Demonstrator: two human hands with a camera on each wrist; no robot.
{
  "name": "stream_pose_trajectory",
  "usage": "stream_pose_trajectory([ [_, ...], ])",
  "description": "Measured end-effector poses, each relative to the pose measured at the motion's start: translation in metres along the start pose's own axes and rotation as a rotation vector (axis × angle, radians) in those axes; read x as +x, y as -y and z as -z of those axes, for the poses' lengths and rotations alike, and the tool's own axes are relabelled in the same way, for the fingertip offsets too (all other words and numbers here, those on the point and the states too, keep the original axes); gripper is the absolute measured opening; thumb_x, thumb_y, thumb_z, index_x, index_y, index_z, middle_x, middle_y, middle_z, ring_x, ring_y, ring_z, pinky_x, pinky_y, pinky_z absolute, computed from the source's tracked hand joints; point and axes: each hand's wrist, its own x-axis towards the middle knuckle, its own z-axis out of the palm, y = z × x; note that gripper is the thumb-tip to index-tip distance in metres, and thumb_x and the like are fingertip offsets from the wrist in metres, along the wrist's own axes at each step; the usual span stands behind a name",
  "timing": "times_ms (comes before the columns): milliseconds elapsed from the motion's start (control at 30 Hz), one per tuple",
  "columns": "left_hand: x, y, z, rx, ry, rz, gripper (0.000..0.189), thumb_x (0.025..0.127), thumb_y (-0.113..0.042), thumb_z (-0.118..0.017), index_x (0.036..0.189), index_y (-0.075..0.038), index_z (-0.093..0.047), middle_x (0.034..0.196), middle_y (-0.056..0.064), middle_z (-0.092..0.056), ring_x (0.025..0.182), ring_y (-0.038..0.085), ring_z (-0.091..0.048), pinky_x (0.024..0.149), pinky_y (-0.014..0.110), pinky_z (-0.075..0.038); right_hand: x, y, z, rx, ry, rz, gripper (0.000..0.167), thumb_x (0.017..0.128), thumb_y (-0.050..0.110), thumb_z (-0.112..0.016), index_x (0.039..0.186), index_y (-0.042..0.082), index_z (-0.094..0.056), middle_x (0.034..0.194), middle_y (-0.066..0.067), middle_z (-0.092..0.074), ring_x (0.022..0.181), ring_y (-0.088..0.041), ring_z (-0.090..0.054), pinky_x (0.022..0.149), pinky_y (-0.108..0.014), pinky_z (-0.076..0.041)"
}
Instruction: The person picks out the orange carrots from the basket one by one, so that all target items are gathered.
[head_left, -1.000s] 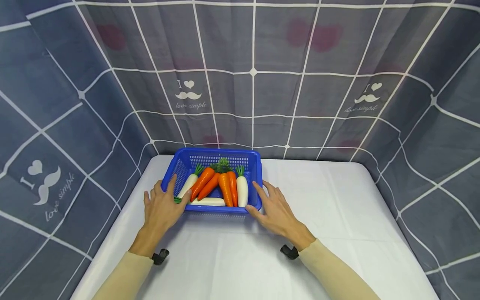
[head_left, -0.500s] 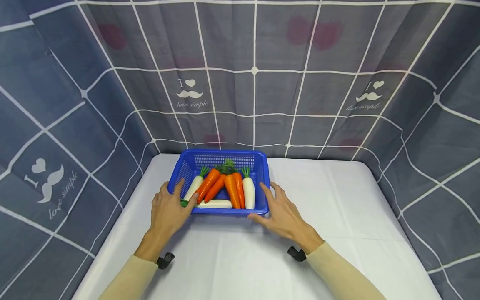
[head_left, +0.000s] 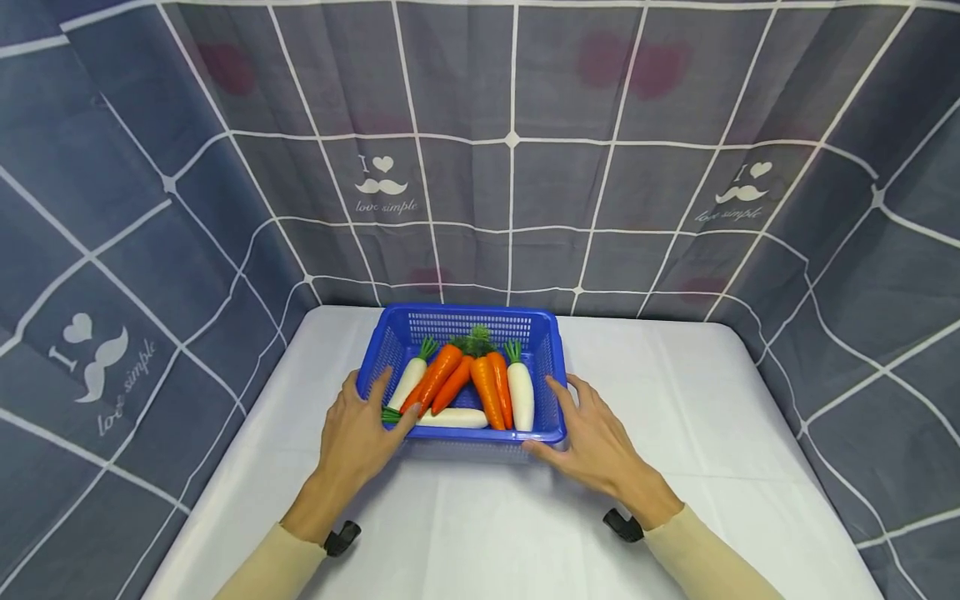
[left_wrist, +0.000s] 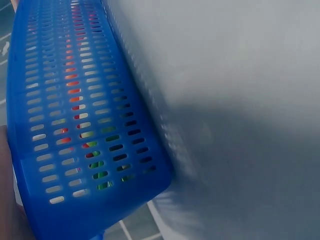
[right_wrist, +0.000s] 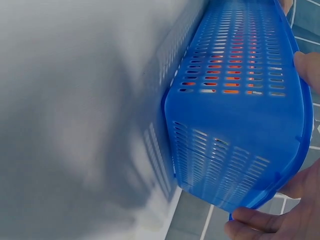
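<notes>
A blue slotted plastic basket (head_left: 480, 434) holds several orange carrots (head_left: 489, 392) with green tops and three white radishes (head_left: 521, 396). My left hand (head_left: 358, 437) grips its front left corner, thumb over the front rim and a finger over the left rim. At the front right corner, my right hand (head_left: 603, 437) holds the rim between thumb and fingers. The wrist views show the basket's wall (left_wrist: 75, 125) and corner (right_wrist: 230, 120) from outside, close over the white surface; whether its base touches cannot be told.
A white cloth (head_left: 480, 517) covers the table. Grey checked curtains (head_left: 555, 192) stand around its back and sides. Black bands (head_left: 342, 539) sit at both wrists.
Both hands have moved the basket to the right and closer to me. It looks larger in the head view now, and its contents keep their arrangement.
</notes>
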Motion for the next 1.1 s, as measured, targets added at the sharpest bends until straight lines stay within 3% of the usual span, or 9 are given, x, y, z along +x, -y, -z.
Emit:
stream_pose_trajectory([
  [433,-0.015,-0.025,-0.009,0.011,0.018,-0.020,0.095,0.106,-0.078,-0.065,0.176,-0.015,-0.054,0.174,0.048,-0.037,0.145,0.068,-0.061,0.119,0.081,-0.054,-0.026,-0.014,0.010,-0.053,-0.035,-0.009,0.112,0.092,0.083,-0.081,0.177,0.017,-0.048,0.170,-0.031,-0.054,0.144,-0.056,-0.066,0.112,-0.072,-0.063],
  [800,-0.032,-0.046,-0.012,-0.005,0.029,-0.013,0.093,0.106,-0.074,-0.069,0.176,-0.015,-0.053,0.176,0.047,-0.035,0.150,0.067,-0.058,0.124,0.081,-0.050,-0.048,-0.026,0.020,-0.078,-0.046,-0.012,0.113,0.089,0.085,-0.082,0.175,0.018,-0.051,0.167,-0.030,-0.057,0.146,-0.055,-0.064,0.116,-0.076,-0.057],
  [967,-0.034,-0.050,-0.014,-0.012,0.029,-0.017,0.094,0.106,-0.074,-0.068,0.177,-0.015,-0.052,0.176,0.045,-0.035,0.150,0.064,-0.057,0.124,0.080,-0.050,-0.051,-0.030,0.025,-0.084,-0.038,-0.008,0.112,0.089,0.084,-0.083,0.176,0.021,-0.050,0.168,-0.030,-0.056,0.146,-0.054,-0.064,0.117,-0.076,-0.056],
  [1100,-0.030,-0.049,-0.012,-0.019,0.050,-0.014,0.094,0.107,-0.072,-0.069,0.179,-0.015,-0.048,0.177,0.041,-0.036,0.151,0.062,-0.057,0.122,0.081,-0.051,-0.050,-0.031,0.029,-0.096,-0.020,-0.009,0.108,0.093,0.081,-0.080,0.178,0.021,-0.049,0.174,-0.030,-0.051,0.151,-0.055,-0.061,0.124,-0.076,-0.052],
])
